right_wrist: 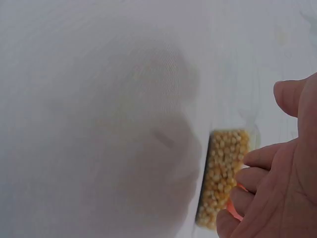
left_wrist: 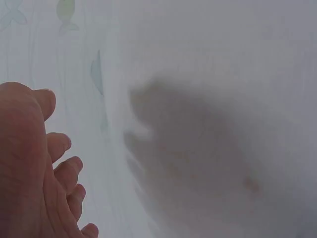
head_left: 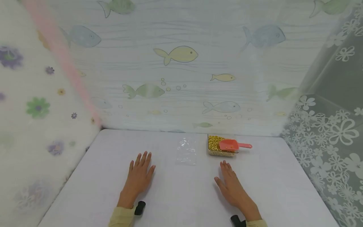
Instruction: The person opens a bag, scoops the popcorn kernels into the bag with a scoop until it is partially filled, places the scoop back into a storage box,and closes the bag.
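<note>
My left hand (head_left: 138, 178) is over the white table on the left, fingers extended and holding nothing; the left wrist view shows its palm side (left_wrist: 25, 163) and a shadow on the table. On the right, my right hand (head_left: 233, 188) is likewise spread with nothing in it, just in front of a clear container of yellow corn kernels (head_left: 216, 153). A red scoop (head_left: 229, 144) lies on the kernels, its handle pointing right past the rim. Between the hands, farther back, a clear plastic bag (head_left: 186, 152) lies flat. The right wrist view shows the kernels (right_wrist: 223, 168) beyond the fingers.
A white-covered table (head_left: 181, 195) reaches back to a fish-patterned curtain (head_left: 181, 104). Flower-patterned cloth (head_left: 37, 132) hangs along the left, and sheer lace (head_left: 337, 135) borders the right side. Black wrist cameras (head_left: 140, 208) sit at both cuffs.
</note>
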`<state>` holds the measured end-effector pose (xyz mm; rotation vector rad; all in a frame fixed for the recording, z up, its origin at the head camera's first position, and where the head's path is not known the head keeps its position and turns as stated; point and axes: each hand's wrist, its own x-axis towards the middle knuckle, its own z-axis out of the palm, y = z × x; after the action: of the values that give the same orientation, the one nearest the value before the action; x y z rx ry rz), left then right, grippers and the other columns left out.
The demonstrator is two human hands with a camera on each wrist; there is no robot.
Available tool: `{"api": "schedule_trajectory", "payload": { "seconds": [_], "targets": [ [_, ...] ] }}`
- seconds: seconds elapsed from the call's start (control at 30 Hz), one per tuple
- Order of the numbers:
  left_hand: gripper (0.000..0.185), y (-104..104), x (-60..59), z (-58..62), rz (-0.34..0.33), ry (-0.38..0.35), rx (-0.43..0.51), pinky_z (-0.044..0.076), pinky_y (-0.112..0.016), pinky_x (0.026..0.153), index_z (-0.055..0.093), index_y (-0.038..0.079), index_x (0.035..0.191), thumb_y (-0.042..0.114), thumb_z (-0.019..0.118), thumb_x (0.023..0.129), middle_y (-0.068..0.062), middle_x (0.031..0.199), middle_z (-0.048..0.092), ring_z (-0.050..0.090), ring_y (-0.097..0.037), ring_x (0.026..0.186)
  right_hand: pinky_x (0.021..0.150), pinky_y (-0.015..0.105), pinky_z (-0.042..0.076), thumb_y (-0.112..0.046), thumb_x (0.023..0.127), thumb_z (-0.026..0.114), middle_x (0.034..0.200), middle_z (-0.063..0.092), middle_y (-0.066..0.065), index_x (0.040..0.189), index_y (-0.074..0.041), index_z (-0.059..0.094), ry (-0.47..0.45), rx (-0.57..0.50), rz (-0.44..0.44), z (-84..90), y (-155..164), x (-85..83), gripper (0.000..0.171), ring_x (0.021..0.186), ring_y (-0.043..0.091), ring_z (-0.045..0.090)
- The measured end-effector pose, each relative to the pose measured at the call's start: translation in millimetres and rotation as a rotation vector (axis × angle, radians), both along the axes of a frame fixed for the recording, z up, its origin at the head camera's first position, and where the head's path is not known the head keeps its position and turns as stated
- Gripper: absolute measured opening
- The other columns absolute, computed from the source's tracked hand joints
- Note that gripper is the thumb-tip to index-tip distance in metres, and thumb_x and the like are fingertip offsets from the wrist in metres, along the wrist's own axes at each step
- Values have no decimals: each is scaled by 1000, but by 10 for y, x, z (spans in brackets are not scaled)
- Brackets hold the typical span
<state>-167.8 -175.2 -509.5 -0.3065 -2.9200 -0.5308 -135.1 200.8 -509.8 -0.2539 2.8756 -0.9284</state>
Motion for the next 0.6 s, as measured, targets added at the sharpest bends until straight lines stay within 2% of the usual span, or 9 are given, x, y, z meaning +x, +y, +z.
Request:
{"api": "schedule_trajectory", "payload": {
  "seconds": [0.17,0.27,0.43,0.6],
  "targets": [
    [62,-8,-173,115,-64,-29,-7,19,-68,119,33,2,157,33,50,107,-20,164,29,22,-44,152,124,57,10,-40,109,44,168,12,22,161,2,15,-79,-134,13,16,-98,-104,73,156,40,8],
    [62,16,-315,165,-110,-75,45,18,-66,120,31,3,158,35,48,108,-20,165,26,20,-43,153,124,57,12,-41,109,43,168,15,22,161,0,16,-117,-215,15,37,-188,-168,72,155,40,11],
    [61,93,-550,129,-174,-167,220,17,-61,122,28,-1,158,33,42,110,-22,165,25,18,-44,153,125,56,13,-44,109,41,168,17,19,161,-2,18,-149,-262,42,38,-341,-319,71,156,38,13],
    [58,202,-725,60,-134,-281,437,19,-55,124,29,4,159,36,36,111,-19,165,27,21,-40,153,125,56,14,-46,109,38,167,17,22,161,1,16,-145,-274,40,19,-502,-517,73,155,41,14]
  ]
}}
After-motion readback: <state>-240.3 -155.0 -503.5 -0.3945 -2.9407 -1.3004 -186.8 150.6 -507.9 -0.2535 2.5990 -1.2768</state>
